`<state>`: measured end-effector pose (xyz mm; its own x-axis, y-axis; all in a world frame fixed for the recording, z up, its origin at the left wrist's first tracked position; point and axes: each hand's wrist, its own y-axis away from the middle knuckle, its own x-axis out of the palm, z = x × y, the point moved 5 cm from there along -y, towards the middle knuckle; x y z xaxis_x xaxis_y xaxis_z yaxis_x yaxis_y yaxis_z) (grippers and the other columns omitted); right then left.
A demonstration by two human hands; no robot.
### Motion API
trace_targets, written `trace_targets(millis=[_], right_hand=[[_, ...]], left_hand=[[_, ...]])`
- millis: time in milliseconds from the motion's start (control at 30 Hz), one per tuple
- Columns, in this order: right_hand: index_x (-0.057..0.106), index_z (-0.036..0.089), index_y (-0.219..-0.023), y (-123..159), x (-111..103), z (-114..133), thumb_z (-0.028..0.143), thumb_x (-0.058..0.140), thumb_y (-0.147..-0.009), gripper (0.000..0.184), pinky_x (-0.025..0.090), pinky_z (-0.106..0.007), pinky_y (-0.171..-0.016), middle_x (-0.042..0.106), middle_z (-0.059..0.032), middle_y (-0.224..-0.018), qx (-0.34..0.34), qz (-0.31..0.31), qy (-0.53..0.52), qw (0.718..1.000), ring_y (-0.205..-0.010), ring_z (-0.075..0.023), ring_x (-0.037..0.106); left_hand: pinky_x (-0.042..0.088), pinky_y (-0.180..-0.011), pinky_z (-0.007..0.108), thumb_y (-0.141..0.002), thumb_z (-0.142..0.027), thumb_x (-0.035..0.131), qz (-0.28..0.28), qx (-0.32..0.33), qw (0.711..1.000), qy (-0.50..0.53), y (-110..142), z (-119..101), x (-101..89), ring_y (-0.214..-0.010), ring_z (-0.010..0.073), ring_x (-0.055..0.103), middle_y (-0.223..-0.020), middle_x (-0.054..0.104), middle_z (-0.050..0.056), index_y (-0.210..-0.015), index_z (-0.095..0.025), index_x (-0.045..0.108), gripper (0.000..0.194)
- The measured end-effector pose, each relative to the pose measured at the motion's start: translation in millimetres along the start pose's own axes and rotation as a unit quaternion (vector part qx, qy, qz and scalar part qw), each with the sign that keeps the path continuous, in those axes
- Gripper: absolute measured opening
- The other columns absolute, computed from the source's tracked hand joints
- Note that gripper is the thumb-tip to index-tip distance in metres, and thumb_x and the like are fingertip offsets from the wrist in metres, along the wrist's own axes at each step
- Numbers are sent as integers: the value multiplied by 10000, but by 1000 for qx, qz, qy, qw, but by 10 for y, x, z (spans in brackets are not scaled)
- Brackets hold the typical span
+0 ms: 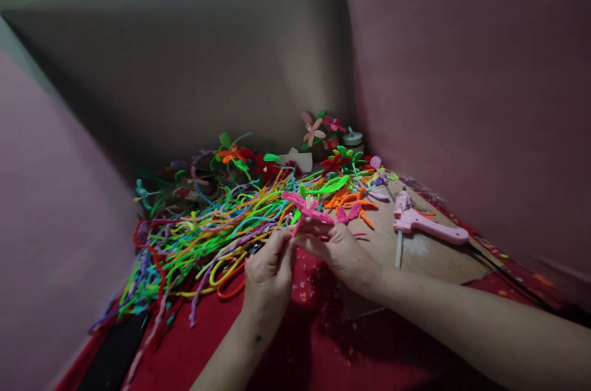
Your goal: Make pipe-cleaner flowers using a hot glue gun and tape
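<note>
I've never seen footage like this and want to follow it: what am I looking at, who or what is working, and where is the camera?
There is no machine here, just a person's bare left hand and right hand. The single picture comes from a camera worn on their head, looking forward and down. Both hands hold a fuzzy pink flower between their fingers. On the red cloth lies a heap of colourful fuzzy stems, with finished-looking flowers behind. To the right, a pink glue gun rests on cardboard.

Dim, uneven light; deep shadows, edges stretched and soft.
</note>
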<state>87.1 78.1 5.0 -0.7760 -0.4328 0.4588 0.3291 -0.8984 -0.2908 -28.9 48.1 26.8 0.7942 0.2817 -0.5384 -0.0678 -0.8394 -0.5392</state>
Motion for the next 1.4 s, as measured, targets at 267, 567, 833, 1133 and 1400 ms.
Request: trace_targets(millis=[267, 567, 833, 1133, 1400], right_hand=[[725, 216, -837, 21, -2, -36, 358, 728, -691, 204, 427, -307, -848, 674, 16, -741, 29, 23, -15, 999, -784, -138, 593], [742, 199, -816, -14, -27, -143, 302, 780, -629, 216, 443, -284, -752, 693, 1, -739, 51, 30, -91, 994, -733, -128, 581], [729, 208, -736, 33, -26, -108, 287, 793, -601, 169, 464, -293, -783, 702, 5, -741, 9, -35, -102, 994, -737, -131, 610], [718, 220, -836, 34, 23, -46, 351, 759, -652, 229, 443, -341, -878, 696, 9, -802, 1, 38, -20, 999, -800, -146, 616], [724, 208, -794, 18, 26, 29, 371, 724, -690, 193, 436, -341, -863, 688, -2, -794, -15, 52, 33, 998, -808, -157, 602]], left_hand=[[232, -403, 139, -763, -323, 630, 21, -242, 929, 279, 92, 86, 64, -431, 33, 299, -526, 410, -73, -798, -174, 615, 154], [161, -315, 146, -773, -337, 624, 128, -314, 839, 425, 115, 28, 134, -320, 8, 160, -468, 421, -91, -781, -176, 528, 188], [408, -533, 199, -803, -230, 565, 33, -47, 997, 46, 112, -21, 21, -531, 88, 488, -639, 574, -17, -811, -179, 616, 73], [358, -480, 174, -800, -266, 574, 7, -126, 983, 135, 133, 106, -5, -492, 72, 409, -579, 481, -43, -765, -191, 619, 94], [202, -368, 121, -725, -271, 674, 61, -297, 877, 373, 143, 110, 57, -369, 10, 289, -478, 472, -64, -697, -144, 569, 166]])
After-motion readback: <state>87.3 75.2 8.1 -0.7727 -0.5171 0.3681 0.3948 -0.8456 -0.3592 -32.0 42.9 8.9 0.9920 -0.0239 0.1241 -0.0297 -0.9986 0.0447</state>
